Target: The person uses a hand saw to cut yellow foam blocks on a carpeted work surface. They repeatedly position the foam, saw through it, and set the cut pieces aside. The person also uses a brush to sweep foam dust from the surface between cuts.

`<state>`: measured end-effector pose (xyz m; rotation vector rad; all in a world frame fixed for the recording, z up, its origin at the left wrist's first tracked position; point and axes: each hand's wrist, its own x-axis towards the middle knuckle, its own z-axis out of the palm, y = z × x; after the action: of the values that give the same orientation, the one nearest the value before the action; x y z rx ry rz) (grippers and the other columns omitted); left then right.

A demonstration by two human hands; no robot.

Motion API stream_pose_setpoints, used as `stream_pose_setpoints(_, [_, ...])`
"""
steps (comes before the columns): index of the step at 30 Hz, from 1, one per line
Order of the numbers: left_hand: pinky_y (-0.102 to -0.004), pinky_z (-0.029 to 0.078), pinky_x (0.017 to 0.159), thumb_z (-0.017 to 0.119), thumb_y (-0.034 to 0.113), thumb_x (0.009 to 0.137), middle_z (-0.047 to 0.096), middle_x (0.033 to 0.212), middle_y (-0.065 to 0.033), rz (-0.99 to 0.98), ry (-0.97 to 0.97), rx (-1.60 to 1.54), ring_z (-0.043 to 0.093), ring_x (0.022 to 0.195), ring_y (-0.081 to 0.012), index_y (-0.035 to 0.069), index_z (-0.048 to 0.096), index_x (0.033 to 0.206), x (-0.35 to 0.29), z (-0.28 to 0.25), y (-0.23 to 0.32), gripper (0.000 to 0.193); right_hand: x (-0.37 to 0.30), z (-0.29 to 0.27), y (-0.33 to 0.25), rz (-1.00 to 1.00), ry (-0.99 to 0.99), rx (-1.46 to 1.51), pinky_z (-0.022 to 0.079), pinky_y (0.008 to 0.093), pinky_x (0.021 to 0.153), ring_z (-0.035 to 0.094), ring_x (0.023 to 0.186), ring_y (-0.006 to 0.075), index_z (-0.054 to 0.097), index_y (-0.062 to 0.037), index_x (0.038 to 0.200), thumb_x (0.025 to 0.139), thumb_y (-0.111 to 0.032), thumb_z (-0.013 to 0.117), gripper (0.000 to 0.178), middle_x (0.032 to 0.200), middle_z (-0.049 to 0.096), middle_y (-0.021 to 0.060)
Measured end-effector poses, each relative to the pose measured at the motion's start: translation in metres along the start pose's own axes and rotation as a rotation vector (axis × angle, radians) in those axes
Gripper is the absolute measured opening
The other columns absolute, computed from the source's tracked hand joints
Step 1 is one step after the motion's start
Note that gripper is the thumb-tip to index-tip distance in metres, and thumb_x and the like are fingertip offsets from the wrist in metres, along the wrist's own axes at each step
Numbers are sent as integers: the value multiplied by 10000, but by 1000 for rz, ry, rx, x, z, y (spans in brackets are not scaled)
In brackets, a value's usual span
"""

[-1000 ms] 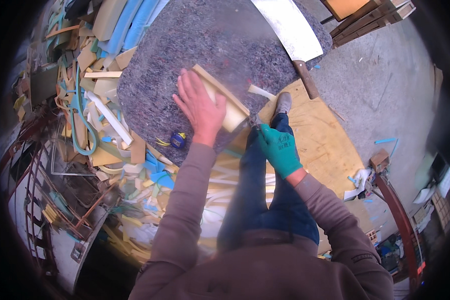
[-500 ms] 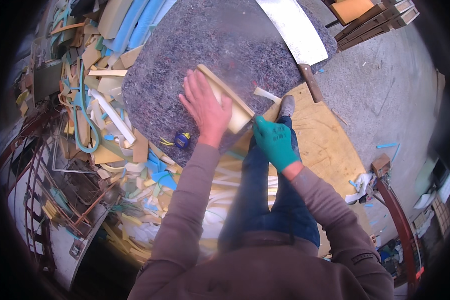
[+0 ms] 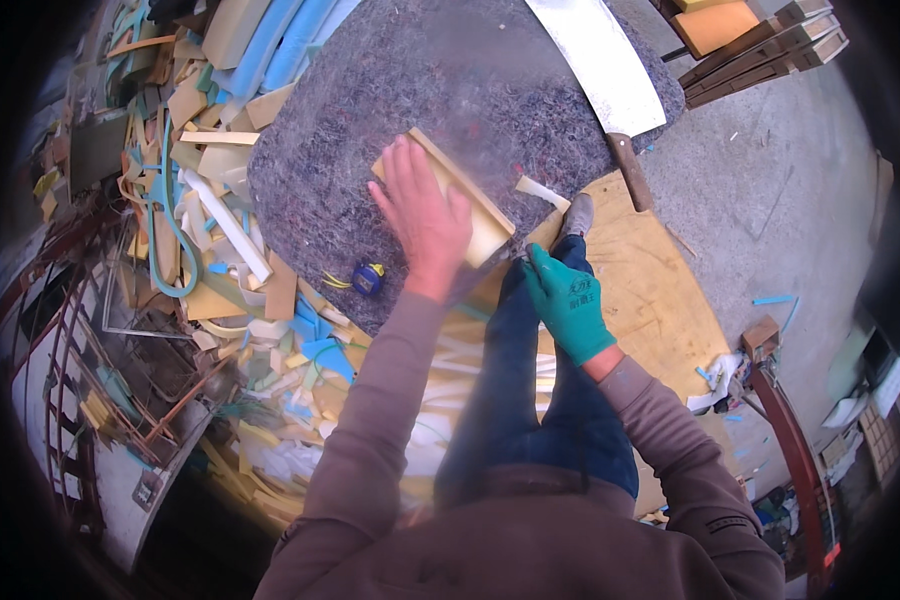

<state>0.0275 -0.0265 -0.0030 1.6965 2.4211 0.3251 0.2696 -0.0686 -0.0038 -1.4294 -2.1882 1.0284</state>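
- Your bare left hand (image 3: 425, 215) lies flat, fingers spread, on the foam block (image 3: 490, 232); it presses down and has no grip closed around anything.
- The foam block sits on the grey felt pad (image 3: 370, 110), near the pad's edge closest to you, running on a diagonal up and to the left.
- Your right hand (image 3: 562, 300), in a green glove, is at the block's near right end. Its grip looks narrow, pinched at that corner, but I cannot tell whether it holds a small tool or only the foam, because the fingertips are too small in this view.
- Since the picture a second ago, your left hand has stayed flat on the block and your right hand has stayed at the same corner; any shift looks slight.
- A small offcut (image 3: 542, 192) lies on the felt just beyond the block's right end.
- A long knife (image 3: 600, 70) with a wooden handle lies across the far right of the pad, well apart from both hands.
- A blue and yellow tape measure (image 3: 368, 279) rests at the pad's near edge, just left of your left wrist.
- Foam scraps (image 3: 220, 210) are heaped on the left of the pad.
- A wooden board (image 3: 660, 290) lies on the floor on the right, beside your shoe (image 3: 576, 214).
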Motion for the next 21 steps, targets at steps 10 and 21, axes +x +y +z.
stream_pose_setpoints(10, [-699,33,1371,567,275,1008,174,1892,-231,-17,-46,31,102,1765,-422,-44,201,1793,-5,7,1,923,11,18,6,-111,-40,-37,569,473,646,756,799,312,666,-53,1470,954,-46,702,517,973,746,112])
stream_pose_setpoints(21, [-690,41,1373,542,316,1026,158,1897,-235,0,-48,72,88,1767,-425,-43,188,1797,-6,8,1,921,2,11,10,-116,-32,-21,574,469,654,756,805,318,663,-62,1457,956,-34,687,503,948,735,113])
